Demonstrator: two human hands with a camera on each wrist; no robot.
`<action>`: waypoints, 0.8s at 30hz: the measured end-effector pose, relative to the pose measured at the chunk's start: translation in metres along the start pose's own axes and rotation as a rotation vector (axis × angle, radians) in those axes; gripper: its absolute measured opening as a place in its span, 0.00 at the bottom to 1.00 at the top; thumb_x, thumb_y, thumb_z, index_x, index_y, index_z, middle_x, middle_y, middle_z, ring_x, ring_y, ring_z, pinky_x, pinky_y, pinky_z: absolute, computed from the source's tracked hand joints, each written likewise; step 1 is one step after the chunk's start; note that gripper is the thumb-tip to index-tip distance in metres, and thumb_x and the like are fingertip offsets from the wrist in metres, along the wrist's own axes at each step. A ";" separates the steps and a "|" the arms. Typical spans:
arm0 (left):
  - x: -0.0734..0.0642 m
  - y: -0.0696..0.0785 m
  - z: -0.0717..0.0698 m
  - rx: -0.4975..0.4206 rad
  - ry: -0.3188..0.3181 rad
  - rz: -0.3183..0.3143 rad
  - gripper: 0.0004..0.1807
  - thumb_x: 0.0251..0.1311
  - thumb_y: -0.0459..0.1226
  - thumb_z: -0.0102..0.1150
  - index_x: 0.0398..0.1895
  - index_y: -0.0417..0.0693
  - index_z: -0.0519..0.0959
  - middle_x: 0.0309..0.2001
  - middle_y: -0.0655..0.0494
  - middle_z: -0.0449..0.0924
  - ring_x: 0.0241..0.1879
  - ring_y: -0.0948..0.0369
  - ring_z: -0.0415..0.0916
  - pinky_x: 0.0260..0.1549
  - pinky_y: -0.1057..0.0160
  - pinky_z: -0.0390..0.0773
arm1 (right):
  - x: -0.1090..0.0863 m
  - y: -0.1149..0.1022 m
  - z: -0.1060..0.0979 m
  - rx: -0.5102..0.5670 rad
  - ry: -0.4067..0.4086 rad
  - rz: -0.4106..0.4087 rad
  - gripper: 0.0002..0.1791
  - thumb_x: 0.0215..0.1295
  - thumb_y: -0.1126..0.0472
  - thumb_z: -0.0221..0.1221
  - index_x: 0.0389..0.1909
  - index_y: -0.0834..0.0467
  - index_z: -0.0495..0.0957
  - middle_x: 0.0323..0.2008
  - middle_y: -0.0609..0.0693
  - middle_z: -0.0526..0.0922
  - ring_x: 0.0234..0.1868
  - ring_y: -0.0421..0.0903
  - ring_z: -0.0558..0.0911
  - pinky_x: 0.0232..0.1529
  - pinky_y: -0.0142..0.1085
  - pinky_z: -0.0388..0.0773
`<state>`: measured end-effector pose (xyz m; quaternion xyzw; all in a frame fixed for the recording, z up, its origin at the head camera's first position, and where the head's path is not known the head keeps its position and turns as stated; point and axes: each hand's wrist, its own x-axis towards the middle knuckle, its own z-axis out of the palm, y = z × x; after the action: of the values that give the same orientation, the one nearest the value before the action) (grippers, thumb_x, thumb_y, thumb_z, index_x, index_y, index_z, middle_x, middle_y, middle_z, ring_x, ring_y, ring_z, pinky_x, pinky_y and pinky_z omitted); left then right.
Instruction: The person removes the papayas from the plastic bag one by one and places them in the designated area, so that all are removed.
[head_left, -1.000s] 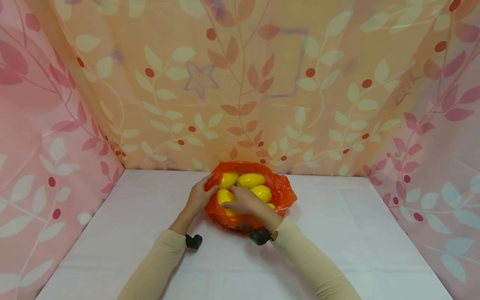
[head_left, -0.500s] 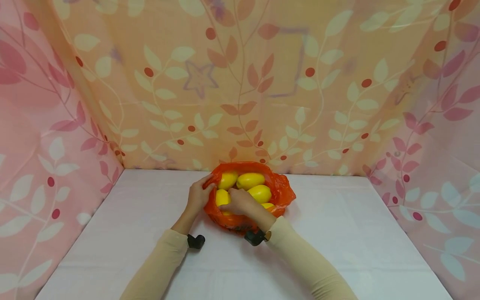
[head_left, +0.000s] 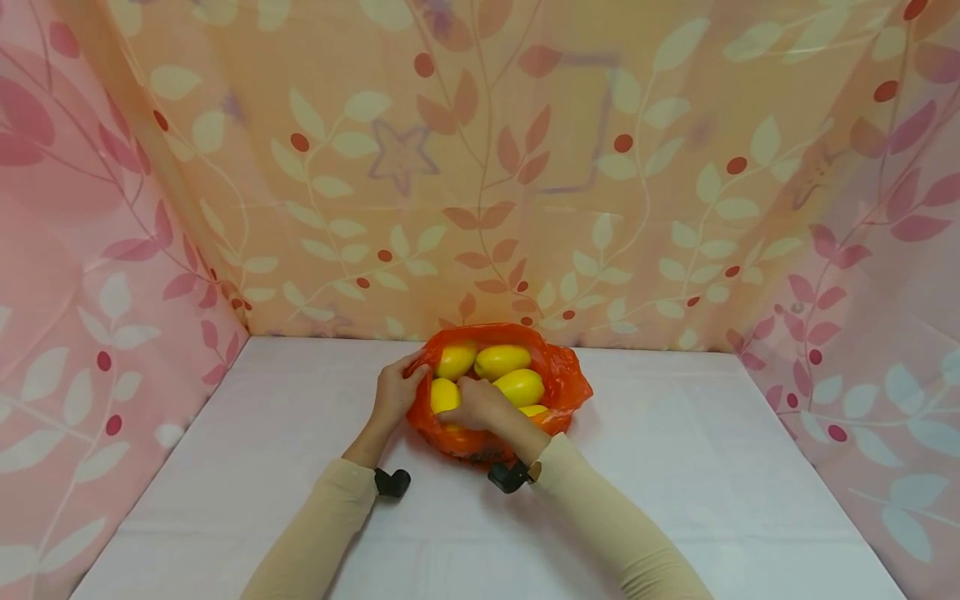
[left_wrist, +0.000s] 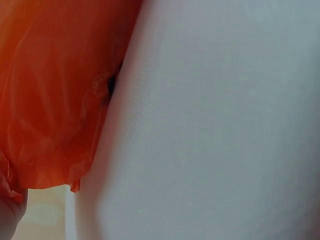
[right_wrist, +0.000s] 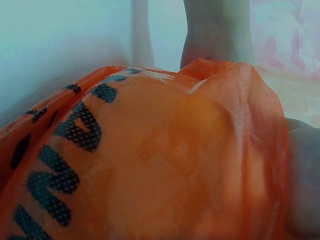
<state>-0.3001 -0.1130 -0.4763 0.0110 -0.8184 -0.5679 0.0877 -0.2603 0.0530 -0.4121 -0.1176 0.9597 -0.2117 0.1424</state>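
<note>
An orange-red plastic bag (head_left: 567, 383) with dark printing stands open-mouthed near the table's back edge. Several yellow oval fruits, which look like mangoes (head_left: 502, 362), lie inside it. My left hand (head_left: 392, 392) grips the bag's left rim; in the left wrist view, a bit of that hand (left_wrist: 9, 215) shows under the crumpled plastic (left_wrist: 50, 100). Reaching in over the front rim, my right hand (head_left: 483, 406) has thumb and fingers about the front-left mango (head_left: 444, 395); its fingertips are hidden. The right wrist view is mostly the bag's printed side (right_wrist: 150, 150).
A white cloth covers the table (head_left: 660, 475). Patterned curtains (head_left: 480, 167) hang behind it and along both sides. Each wrist wears a small black camera, the left one (head_left: 392, 483) and the right one (head_left: 510, 477) close to the bag's front.
My right hand has shifted slightly left inside the bag, and the front-left mango has moved slightly left too. My left hand stays at the rim, with almost no movement in the last half second.
</note>
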 end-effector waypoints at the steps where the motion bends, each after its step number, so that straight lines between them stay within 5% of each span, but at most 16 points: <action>1: 0.000 0.000 0.000 0.003 0.002 -0.001 0.21 0.66 0.36 0.58 0.61 0.44 0.77 0.61 0.43 0.77 0.65 0.47 0.70 0.64 0.50 0.69 | 0.000 0.001 0.000 0.004 0.001 -0.002 0.34 0.55 0.43 0.68 0.57 0.58 0.71 0.42 0.51 0.81 0.42 0.49 0.77 0.53 0.45 0.78; 12: -0.001 -0.002 0.001 -0.024 0.031 0.011 0.19 0.66 0.35 0.57 0.60 0.42 0.78 0.59 0.41 0.79 0.64 0.46 0.71 0.63 0.50 0.70 | 0.001 0.008 -0.004 0.081 0.005 0.030 0.36 0.51 0.43 0.70 0.58 0.56 0.71 0.44 0.51 0.80 0.45 0.50 0.76 0.53 0.48 0.77; 19: 0.000 0.000 0.000 0.013 -0.038 -0.008 0.28 0.60 0.42 0.65 0.63 0.43 0.75 0.62 0.41 0.76 0.64 0.45 0.70 0.65 0.48 0.68 | -0.003 0.011 -0.015 0.052 0.012 -0.005 0.39 0.52 0.40 0.69 0.60 0.57 0.71 0.46 0.52 0.80 0.44 0.50 0.77 0.53 0.47 0.78; 24: 0.001 0.003 -0.001 0.055 -0.037 -0.035 0.28 0.59 0.40 0.66 0.63 0.43 0.75 0.62 0.41 0.76 0.65 0.45 0.69 0.65 0.48 0.69 | -0.006 0.012 -0.024 0.093 0.025 -0.007 0.33 0.57 0.49 0.68 0.60 0.60 0.72 0.46 0.53 0.81 0.41 0.50 0.77 0.50 0.44 0.79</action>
<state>-0.3004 -0.1131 -0.4733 0.0171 -0.8348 -0.5467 0.0624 -0.2641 0.0740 -0.3953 -0.1115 0.9502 -0.2579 0.1348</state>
